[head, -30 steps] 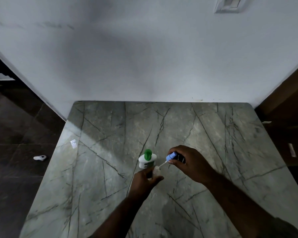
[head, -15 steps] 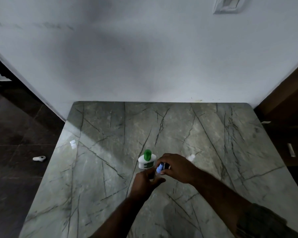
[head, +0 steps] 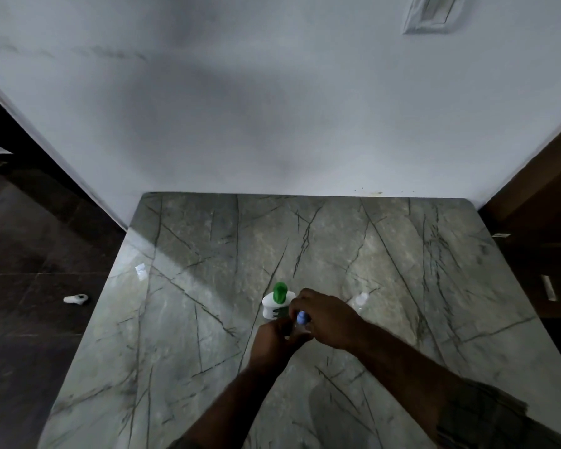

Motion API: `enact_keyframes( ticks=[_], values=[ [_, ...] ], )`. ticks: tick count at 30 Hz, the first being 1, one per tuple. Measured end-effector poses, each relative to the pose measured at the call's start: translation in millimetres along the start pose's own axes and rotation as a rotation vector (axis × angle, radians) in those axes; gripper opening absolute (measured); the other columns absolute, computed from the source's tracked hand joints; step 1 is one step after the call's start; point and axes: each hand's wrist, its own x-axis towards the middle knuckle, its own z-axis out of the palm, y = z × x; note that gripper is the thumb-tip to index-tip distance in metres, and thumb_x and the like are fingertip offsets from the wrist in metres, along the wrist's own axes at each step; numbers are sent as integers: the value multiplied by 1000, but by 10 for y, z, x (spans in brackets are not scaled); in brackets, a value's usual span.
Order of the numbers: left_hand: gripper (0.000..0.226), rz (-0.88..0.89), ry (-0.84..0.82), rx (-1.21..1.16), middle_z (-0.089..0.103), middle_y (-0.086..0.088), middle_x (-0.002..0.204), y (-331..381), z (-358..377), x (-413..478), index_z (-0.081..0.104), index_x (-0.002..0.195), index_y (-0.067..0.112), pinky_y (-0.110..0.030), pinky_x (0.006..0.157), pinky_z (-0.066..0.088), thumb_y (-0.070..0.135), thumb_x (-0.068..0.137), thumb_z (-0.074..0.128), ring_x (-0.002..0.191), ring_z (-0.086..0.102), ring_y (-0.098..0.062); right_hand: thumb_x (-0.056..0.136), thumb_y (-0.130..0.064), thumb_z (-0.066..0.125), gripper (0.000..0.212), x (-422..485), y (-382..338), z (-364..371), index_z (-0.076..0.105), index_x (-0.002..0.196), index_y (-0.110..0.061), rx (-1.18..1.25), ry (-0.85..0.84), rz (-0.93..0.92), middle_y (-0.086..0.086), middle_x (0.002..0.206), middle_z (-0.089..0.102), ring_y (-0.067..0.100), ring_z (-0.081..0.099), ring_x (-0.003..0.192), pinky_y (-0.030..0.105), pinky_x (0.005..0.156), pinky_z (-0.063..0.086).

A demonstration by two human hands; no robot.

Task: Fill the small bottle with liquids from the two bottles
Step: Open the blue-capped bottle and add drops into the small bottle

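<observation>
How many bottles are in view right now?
3. A white bottle with a green cap stands beyond the left hand; a clear bottle peeks out beyond the right hand; a small blue-topped bottle is held between both, mostly hidden.

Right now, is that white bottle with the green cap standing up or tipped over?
Upright. The white bottle stands on the table with its green cap pointing up, just beyond the left hand.

Home interior: marble-look table (head: 208, 286) against white wall (head: 272, 108), switch plate (head: 429, 12), dark tiled floor (head: 30, 254).
</observation>
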Motion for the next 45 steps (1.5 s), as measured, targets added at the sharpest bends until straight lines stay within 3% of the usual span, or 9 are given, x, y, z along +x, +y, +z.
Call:
enact_keyframes(
  ticks=[8,11,14,20,24,27,34,39,45],
  values=[
    [15,-3,-13,51,67,36,70,-30,40,12,71,83,47,-4,62,44,36,78,80,73,64,15,73,-57,70,40,64,74,97,65,96,-26,-54,101,154,-5,94,70,13,65,85,28,74,49],
    [21,-6,1,75,66,33,69,-52,69,23,76,99,32,-4,63,43,39,79,78,74,63,17,79,-36,64,46,48,101,169,50,123,-28,2,45,97,0,110,58,21,63,91,36,79,53],
    [33,-22,-8,82,76,16,89,-82,72,37,74,109,29,-4,66,43,41,79,79,81,67,7,83,-26,59,22,69,160,189,57,105,-24,0,19,56,1,102,57,21,61,88,33,75,47],
    [24,-22,-13,149,70,22,78,-124,104,72,76,100,32,-2,63,40,42,78,79,73,62,12,75,-68,62,44,87,250,302,65,91,-27,-33,122,252,-8,87,68,11,63,80,26,68,43],
    [33,-34,-25,161,76,12,89,-210,141,133,75,109,30,-17,69,48,43,79,78,80,67,-1,82,-35,66,41,68,287,379,49,117,-26,69,86,126,-2,106,57,18,64,87,28,71,48],
    [35,-62,-42,155,77,11,93,-269,180,169,75,108,31,-29,77,53,42,76,81,85,69,-5,87,-29,60,18,86,330,370,54,98,-17,14,58,89,5,96,59,24,60,85,32,70,42],
    [32,-45,-80,215,77,11,90,-306,251,177,74,105,33,-20,71,51,50,77,76,80,68,0,85,-65,49,44,89,426,492,65,91,-25,-128,138,321,-3,94,71,16,65,89,26,68,37],
    [33,-28,-74,154,72,20,80,-278,270,206,73,102,36,-1,63,41,54,75,74,73,57,24,86,-53,56,27,57,487,479,59,88,-27,-20,72,278,-4,87,68,14,63,83,23,63,35],
    [25,-54,-19,65,66,39,77,-231,388,250,67,101,47,-2,63,43,53,77,68,79,61,20,82,-46,66,27,96,524,583,63,94,-22,307,135,489,-6,92,69,13,64,86,20,67,42]
  ],
)
